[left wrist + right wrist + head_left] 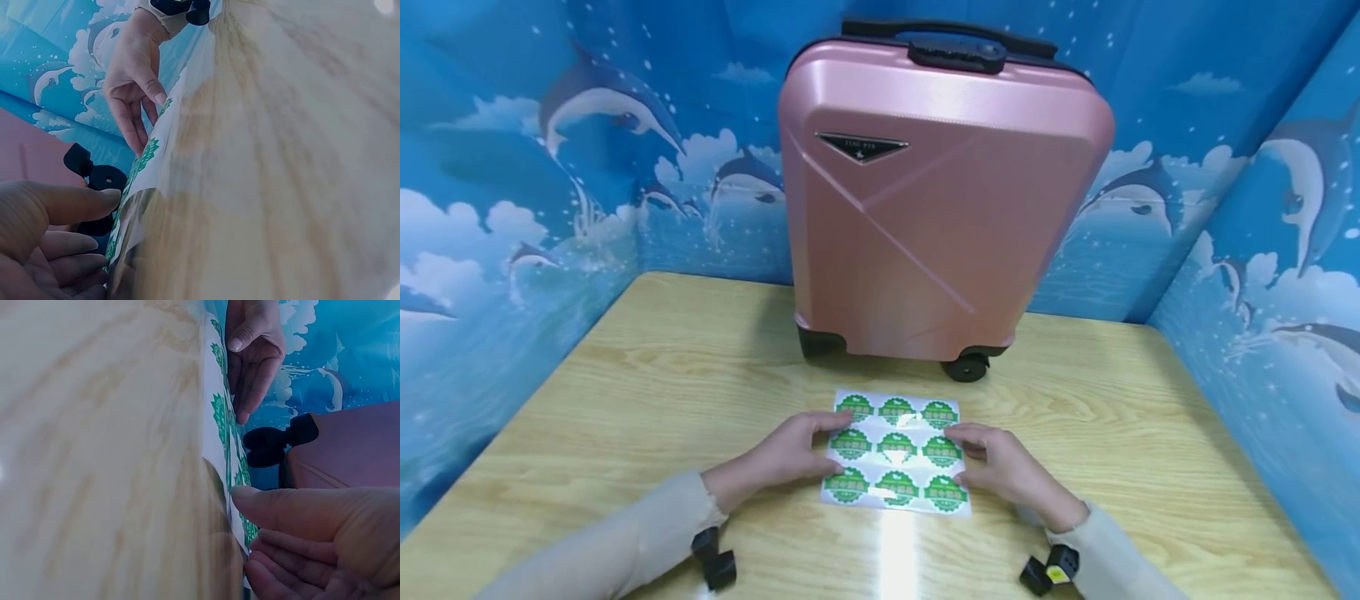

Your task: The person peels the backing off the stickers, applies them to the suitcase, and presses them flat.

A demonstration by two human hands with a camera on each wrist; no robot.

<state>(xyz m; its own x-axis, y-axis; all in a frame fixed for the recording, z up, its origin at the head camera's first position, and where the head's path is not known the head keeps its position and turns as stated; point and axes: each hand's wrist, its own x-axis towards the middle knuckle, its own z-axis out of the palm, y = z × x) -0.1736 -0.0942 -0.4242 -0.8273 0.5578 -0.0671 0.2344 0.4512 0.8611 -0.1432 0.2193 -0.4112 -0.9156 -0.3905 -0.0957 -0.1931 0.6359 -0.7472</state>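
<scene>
A white sheet of round green-and-white stickers [897, 447] lies on the wooden table, set out in rows. At its left edge is my left hand [793, 450], with the index finger reaching over the top-left sticker and the thumb by the lower-left one. My right hand [1003, 467] touches the opposite edge, its thumb and index finger spread apart along it. Both wrist views show the sheet nearly edge-on, with its near edge slightly raised. In the right wrist view the thumb [250, 499] meets the sheet's edge. What lies under the fingers is partly hidden.
A pink hard-shell suitcase [925, 208] stands upright behind the sheet, with a black handle [955, 37] on top and a black wheel [966, 367] near the sheet. Blue dolphin-print curtains [602, 108] surround the wooden table [662, 392]. A bright reflection crosses its front.
</scene>
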